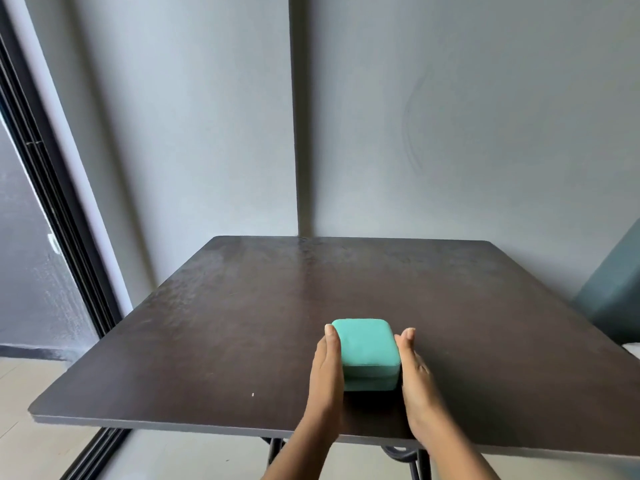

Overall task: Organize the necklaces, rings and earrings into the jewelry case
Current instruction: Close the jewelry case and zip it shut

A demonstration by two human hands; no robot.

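Sitting closed in the lower middle of the frame, the jewelry case (367,344) is a teal, round-cornered box, close to square, so it has no clear long axis; the seam between lid and base runs across the side nearest the bottom of the frame. It lies straight ahead, between the two hands and touching both. The left hand (327,368) lies flat along its left side and the right hand (414,368) along its right side, fingers straight and pointing toward the top of the frame, palms turned inward. Neither is nearer than the other. They flank the box with flat fingers rather than curling round it, and I cannot tell how hard they press. I judge the coming move to be opening the lid, which would turn on that near seam. No necklaces, rings or earrings show anywhere. The case rests near the lower edge of a dark brown surface (242,323), which carries a tiny white speck (252,394) at lower left. Dark metal legs (277,448) show beneath. Behind stands a grey wall (450,133), a black door frame (52,202) runs down the left, pale floor (34,393) lies at lower left, and a teal upholstered shape (616,292) sits at the right edge.
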